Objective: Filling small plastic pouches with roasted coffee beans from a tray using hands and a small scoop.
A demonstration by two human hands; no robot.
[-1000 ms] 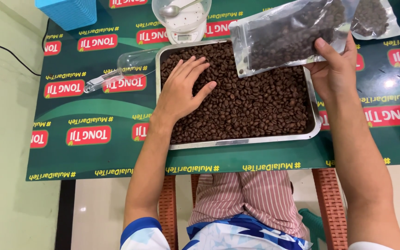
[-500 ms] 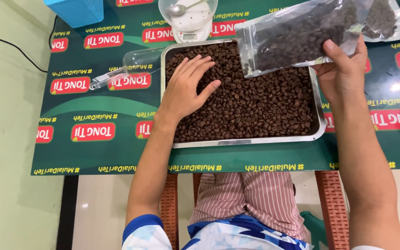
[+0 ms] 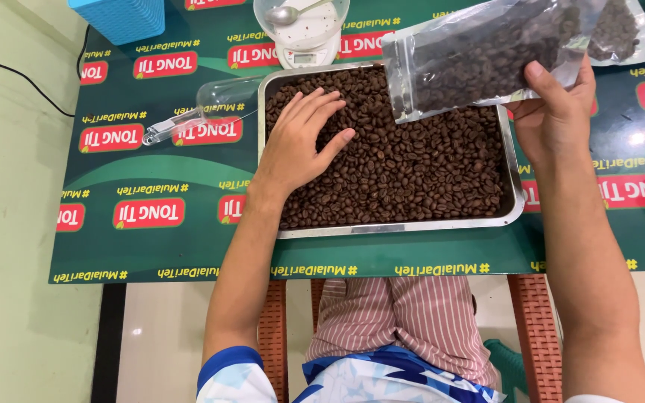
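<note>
- Nearest the camera, below the metal tray (image 3: pixel 515 200), sit the person's striped lap (image 3: pixel 404 317) and a blue-and-white patterned sleeve (image 3: pixel 237 377), with both bare forearms reaching up toward the tray.
- The green printed tablecloth (image 3: pixel 188 239) covers the table; the tray rests on it, its near rim just above the cloth's front edge.
- The tray is filled with dark roasted coffee beans (image 3: pixel 412 172), which cover its floor from rim to rim.
- The left hand (image 3: pixel 300 142) lies palm down on the beans in the tray's left part, fingers spread and loosely curved; it grips nothing, only touches the beans.
- The right hand (image 3: pixel 554 112) is over the tray's right rim, thumb and fingers closed on the lower edge of a clear plastic bag (image 3: pixel 487 52).
- The bag holds beans and is tilted, its open mouth pointing left over the tray's far right part.
- Left of the tray, just beside its far left corner, a clear plastic scoop (image 3: pixel 203 108) lies on the cloth.
- Beyond the tray's far rim stands a white kitchen scale (image 3: pixel 301 46) with a clear bowl holding a metal spoon (image 3: pixel 289 13).
- Far left of the tray sits a blue box (image 3: pixel 121 16); far right, a second bag of beans (image 3: pixel 625 30).
</note>
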